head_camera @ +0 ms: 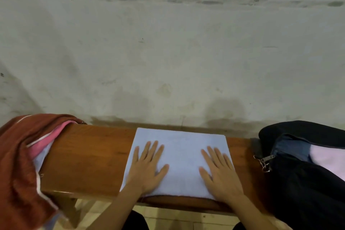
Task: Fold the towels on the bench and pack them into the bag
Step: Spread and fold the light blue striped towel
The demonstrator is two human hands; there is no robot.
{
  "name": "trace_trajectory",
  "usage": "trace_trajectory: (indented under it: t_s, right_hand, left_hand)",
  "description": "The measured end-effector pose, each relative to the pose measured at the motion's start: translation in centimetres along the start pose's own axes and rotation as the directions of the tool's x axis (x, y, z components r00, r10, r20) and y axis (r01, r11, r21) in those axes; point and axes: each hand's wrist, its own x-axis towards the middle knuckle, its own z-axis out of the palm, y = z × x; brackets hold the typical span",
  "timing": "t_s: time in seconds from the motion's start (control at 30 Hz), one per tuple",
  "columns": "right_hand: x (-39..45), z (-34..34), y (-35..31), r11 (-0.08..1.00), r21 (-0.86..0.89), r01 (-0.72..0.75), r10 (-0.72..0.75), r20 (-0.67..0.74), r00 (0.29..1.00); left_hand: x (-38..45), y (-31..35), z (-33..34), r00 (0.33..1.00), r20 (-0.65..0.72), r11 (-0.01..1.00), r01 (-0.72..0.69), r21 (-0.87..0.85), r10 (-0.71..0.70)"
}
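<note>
Head view, surface seen from above, read left to right. At the far left I am seeing a heap of unfolded towels [24, 157], rust-brown over pink and pale blue, draping over the end of the wooden surface [89, 157] and hanging past its front edge. At the centre a light blue towel [182, 147] is lying flat as a folded rectangle, its near edge reaching the front lip of the surface. I am pressing my left hand [147, 168] on its left half and my right hand [219, 171] on its right half; both are lying palm down with fingers straight and spread, gripping nothing. At the far right a dark bag [298, 183] is sitting open, its zipper pull [266, 160] dangling toward the towel and something pale pink [328, 160] showing inside. I am judging the towel to be light, soft and limp, likely to sag and unfold if lifted by one corner; taking it along two opposite edges, or sliding both palms beneath, should keep the folds together on the way into the bag.
</note>
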Motion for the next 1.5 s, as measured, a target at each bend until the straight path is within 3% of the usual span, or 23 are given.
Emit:
trace_trajectory:
  t_s: [0.2,0.43,0.5,0.6,0.7,0.8,1.17,1.33,1.4,1.5]
  right_hand:
    - [-4.1,0.5,-0.3,1.000,-0.024,-0.013,0.014,0.050,0.999]
    - [-9.3,0.8,-0.8,0.999,0.001,-0.049,0.049,-0.005,0.999]
    - [-9.3,-0.4,-1.1,0.995,0.053,-0.088,0.087,0.021,0.996]
    - [-6.5,-1.5,-1.6,0.990,0.114,-0.085,0.097,-0.103,0.990]
    - [-2.3,-0.7,-1.8,0.990,0.126,-0.069,0.079,-0.071,0.994]
    - [-0.4,0.5,-1.2,0.990,0.065,-0.127,0.130,-0.037,0.991]
    - [1.1,0.9,0.5,0.996,-0.007,-0.084,0.084,-0.002,0.996]
    - [-1.1,-0.3,1.7,0.997,-0.074,0.024,-0.020,0.046,0.999]
    - [-2.7,-0.2,1.5,0.998,-0.067,0.012,-0.011,0.024,1.000]
    - [-4.0,0.2,1.1,0.998,-0.047,-0.040,0.042,0.048,0.998]
  left_hand:
    - [-3.7,1.6,-0.2,0.999,0.035,1.000,0.002,-0.012,-0.001]
    - [-9.2,3.5,-0.3,0.998,-0.005,0.995,-0.067,-0.070,0.066]
    - [-9.1,3.5,-1.3,0.998,-0.060,0.992,-0.033,-0.122,0.026]
    - [-6.3,4.0,-2.9,0.991,-0.118,0.980,0.044,-0.196,-0.068]
    - [-2.7,4.3,-2.8,0.996,-0.032,0.975,0.079,-0.208,-0.088]
    - [-1.5,3.7,-1.1,0.990,0.073,0.985,0.128,-0.116,-0.120]
    - [1.3,1.8,-0.3,0.997,0.072,0.997,0.045,-0.064,-0.040]
    - [-0.5,1.7,-1.9,0.995,0.053,0.979,-0.073,-0.192,0.085]
    - [-2.2,2.1,-2.1,0.997,0.026,0.971,-0.070,-0.227,0.078]
    - [-3.6,3.0,-1.3,0.994,0.088,0.990,-0.048,-0.132,0.060]
